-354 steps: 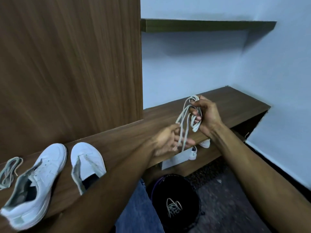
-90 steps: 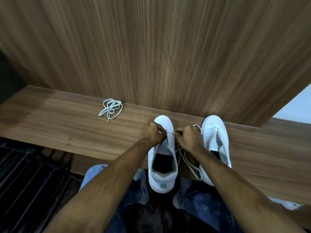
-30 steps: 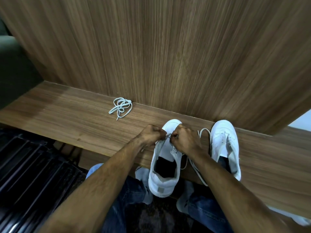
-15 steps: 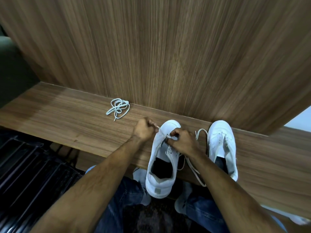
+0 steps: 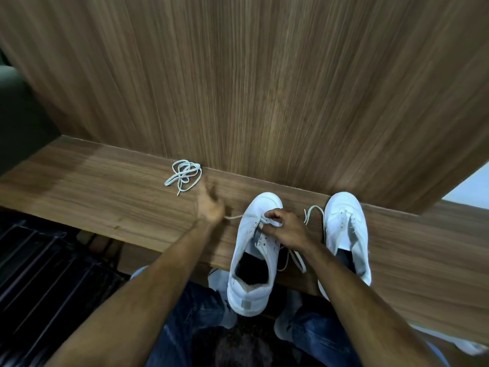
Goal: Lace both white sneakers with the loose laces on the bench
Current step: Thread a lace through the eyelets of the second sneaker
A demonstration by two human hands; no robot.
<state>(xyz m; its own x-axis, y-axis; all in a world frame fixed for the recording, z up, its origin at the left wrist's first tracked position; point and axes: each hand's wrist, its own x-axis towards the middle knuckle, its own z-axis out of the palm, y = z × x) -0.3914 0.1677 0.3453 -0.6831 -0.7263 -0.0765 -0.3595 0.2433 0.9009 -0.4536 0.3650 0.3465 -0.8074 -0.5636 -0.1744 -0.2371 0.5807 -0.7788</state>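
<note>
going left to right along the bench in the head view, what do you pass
bundled loose white lace → left hand pulling a lace end → white sneaker being laced with the right hand on its eyelets → second white sneaker, all on the brown wooden bench

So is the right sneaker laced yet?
No. The right sneaker sits on the bench with bare eyelets; the spare lace lies bundled by the wall. Both hands work the left sneaker.

Two sneakers, two laces.
</note>
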